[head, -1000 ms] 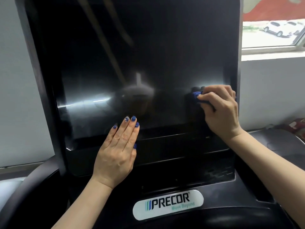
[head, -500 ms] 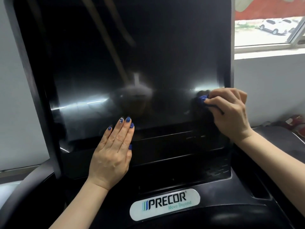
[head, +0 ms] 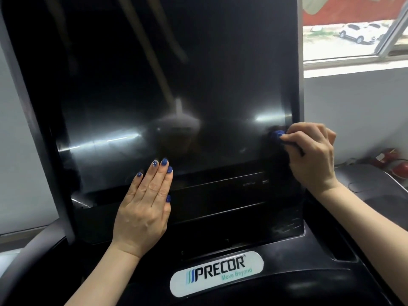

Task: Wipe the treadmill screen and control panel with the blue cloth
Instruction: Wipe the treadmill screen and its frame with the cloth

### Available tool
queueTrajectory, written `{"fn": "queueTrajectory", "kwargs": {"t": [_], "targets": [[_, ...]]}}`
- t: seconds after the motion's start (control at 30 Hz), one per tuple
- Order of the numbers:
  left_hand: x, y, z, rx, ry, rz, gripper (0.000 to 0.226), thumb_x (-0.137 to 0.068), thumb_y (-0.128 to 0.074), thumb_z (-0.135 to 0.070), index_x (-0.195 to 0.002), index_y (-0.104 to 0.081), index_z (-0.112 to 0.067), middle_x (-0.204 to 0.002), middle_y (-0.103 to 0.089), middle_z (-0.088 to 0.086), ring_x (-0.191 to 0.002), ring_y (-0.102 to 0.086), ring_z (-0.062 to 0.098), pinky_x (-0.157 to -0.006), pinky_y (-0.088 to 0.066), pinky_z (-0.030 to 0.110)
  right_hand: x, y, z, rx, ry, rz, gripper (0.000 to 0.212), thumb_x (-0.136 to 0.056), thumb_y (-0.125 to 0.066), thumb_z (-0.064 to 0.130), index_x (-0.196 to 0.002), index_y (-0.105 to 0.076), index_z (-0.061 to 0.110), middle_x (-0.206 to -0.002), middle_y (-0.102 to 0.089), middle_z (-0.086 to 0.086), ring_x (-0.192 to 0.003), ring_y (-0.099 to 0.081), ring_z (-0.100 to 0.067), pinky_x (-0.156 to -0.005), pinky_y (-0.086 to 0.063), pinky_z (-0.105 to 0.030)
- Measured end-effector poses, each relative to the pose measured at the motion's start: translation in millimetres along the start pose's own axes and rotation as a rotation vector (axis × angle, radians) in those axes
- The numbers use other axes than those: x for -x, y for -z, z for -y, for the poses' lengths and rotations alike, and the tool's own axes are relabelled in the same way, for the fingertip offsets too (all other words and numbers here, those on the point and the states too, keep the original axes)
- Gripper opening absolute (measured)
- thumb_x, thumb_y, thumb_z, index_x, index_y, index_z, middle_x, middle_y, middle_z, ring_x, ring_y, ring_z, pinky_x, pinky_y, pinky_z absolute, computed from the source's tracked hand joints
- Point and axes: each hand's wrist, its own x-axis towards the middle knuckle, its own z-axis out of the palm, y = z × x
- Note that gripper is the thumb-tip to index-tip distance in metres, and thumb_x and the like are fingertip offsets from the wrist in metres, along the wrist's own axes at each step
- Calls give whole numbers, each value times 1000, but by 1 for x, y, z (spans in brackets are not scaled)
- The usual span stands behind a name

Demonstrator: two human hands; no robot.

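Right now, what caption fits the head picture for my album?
Right hand rubs a small blue cloth on the glossy black treadmill screen; left hand rests flat.

Wall [head: 353,111]: plain, pale grey-white, both sides. Window [head: 353,29]: upper right, pale frame and sill, daylight entering. Outside: white car [head: 357,34] parked, red wall [head: 344,9] behind. Red objects [head: 390,161], blurred, low at right edge.

Daylight from the window [head: 353,29] at right, streaky glare on the dark glossy screen [head: 176,85], soft focus, edges bowed.
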Motion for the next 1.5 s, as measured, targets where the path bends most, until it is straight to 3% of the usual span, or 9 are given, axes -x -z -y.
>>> {"fn": "queueTrajectory", "kwargs": {"t": [0.27,0.43,0.6,0.7,0.9,1.03,1.17,1.33,1.5], "targets": [[0,0,0,10,1,3,52,-102,-37,-14,-152,-37,1,-162,-31,16,-151,-28,28,-125,-21,45,27,6,4,-10,-3,19,5,-84,-74,1,-82,-75,5,-94,-69,-9,-91,-56,-24,-82,-35,-37],[-1,0,0,5,2,11,52,-101,-39,-14,-152,-37,1,-162,-30,16,-151,-27,28,-125,-20,45,15,-6,18,3,-127,-70,9,-87,-71,6,-79,-73,5,-93,-67,-9,-90,-54,-24,-79,-39,-41],[-2,1,0,12,5,2,52,-101,-39,-13,-150,-39,2,-162,-31,16,-151,-26,28,-125,-19,44,38,2,17,-31,-78,6,7,-87,-71,6,-80,-73,3,-94,-68,-10,-89,-57,-29,-76,-43,-43],[-2,1,-1,-2,4,6,52,-101,-39,-14,-151,-39,2,-162,-31,16,-151,-27,28,-125,-20,44,32,1,17,-34,-148,-23,5,-85,-71,2,-80,-72,1,-93,-66,-12,-88,-55,-29,-73,-48,-48],[-1,1,0,4,0,10,53,-101,-38,-14,-152,-36,1,-163,-29,16,-152,-26,28,-125,-19,44,28,-14,46,-113,-115,10,3,-87,-71,0,-84,-72,-1,-96,-65,-14,-93,-52,-26,-81,-47,-33],[-2,2,0,0,3,14,53,-102,-37,-14,-152,-36,1,-163,-28,16,-152,-25,27,-126,-18,44,27,-10,44,-109,-127,-1,2,-84,-70,-4,-82,-72,-3,-95,-65,-14,-91,-52,-27,-79,-49,-35],[0,1,0,0,0,14,54,-101,-37,-14,-153,-35,0,-162,-30,16,-152,-26,27,-125,-19,44,14,-27,68,-111,-120,-24,4,-85,-71,-5,-82,-71,-2,-95,-65,-14,-90,-52,-28,-86,-40,-23],[0,1,1,9,-1,18,53,-102,-37,-15,-152,-36,1,-163,-29,16,-152,-25,27,-125,-19,44,25,-14,60,-142,-24,59,5,-85,-70,-4,-84,-74,-2,-94,-66,-13,-91,-53,-26,-81,-49,-36],[1,0,0,12,-6,14,52,-103,-34,-15,-152,-35,1,-162,-30,16,-151,-27,28,-124,-21,45,9,-32,83,-160,-66,15,6,-83,-71,-7,-83,-72,-1,-95,-65,-13,-90,-54,-28,-80,-47,-35]]}}
